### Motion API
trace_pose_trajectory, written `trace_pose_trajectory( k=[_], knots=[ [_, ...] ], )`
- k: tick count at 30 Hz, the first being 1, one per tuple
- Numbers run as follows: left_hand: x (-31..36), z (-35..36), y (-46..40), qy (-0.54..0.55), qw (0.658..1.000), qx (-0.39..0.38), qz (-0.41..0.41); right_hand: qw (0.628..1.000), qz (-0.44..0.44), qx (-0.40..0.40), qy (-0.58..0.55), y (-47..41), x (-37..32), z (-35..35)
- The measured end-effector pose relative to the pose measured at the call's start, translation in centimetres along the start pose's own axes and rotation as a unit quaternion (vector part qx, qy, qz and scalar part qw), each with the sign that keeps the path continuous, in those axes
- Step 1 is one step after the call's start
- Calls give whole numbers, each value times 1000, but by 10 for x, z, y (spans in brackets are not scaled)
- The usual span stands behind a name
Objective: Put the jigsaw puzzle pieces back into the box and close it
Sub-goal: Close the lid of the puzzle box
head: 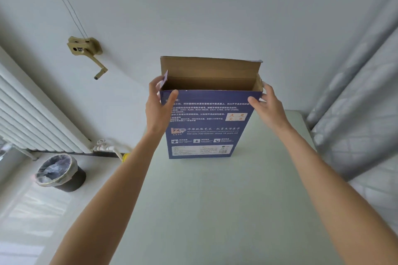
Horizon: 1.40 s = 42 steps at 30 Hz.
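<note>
At the far left a white radiator (32, 114) lines the wall, with a lined waste bin (59, 173) on the floor just near of it and a hand crank (86, 51) fixed to the wall above. The left hand (158, 103) grasps the left top corner of the box (206, 122), thumb on its blue printed front and fingers round the side by the small side flap. The box stands upright toward the far end of the pale table (215, 211), its top open and the brown lid flap (210, 66) raised. The right hand (267, 103) grasps the right top corner likewise. A patterned curtain (361, 103) hangs at the right
</note>
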<state>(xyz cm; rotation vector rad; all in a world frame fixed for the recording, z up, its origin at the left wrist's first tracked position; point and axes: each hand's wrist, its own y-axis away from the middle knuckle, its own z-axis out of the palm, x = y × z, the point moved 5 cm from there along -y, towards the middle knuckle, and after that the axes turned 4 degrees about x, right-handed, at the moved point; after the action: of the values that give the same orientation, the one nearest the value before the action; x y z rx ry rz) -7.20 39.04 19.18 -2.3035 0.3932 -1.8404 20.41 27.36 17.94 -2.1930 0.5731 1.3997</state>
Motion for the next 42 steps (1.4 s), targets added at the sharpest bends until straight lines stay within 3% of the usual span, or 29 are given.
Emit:
trace_pose_trajectory(
  k=[8, 14, 20, 25, 32, 34, 42],
  knots=[
    [12, 68, 13, 71, 992, -102, 9, 994, -45, 28, 100, 14, 5, -80],
    [35, 109, 25, 64, 986, -133, 71, 989, -16, 43, 138, 22, 22, -118],
    [26, 133, 32, 31, 984, -162, 72, 984, 25, 87, 155, 23, 40, -139],
    [37, 136, 32, -8, 987, -140, 81, 963, -65, 177, 192, 14, 39, -157],
    [44, 139, 12, 146, 976, -163, 14, 970, -16, 190, 151, -9, 19, -163],
    [50, 139, 9, 144, 973, -172, 50, 969, -35, 193, 152, -10, 15, -164],
    [56, 135, 10, -63, 944, -151, 288, 965, -108, 136, 196, 4, 9, -173]
  ],
)
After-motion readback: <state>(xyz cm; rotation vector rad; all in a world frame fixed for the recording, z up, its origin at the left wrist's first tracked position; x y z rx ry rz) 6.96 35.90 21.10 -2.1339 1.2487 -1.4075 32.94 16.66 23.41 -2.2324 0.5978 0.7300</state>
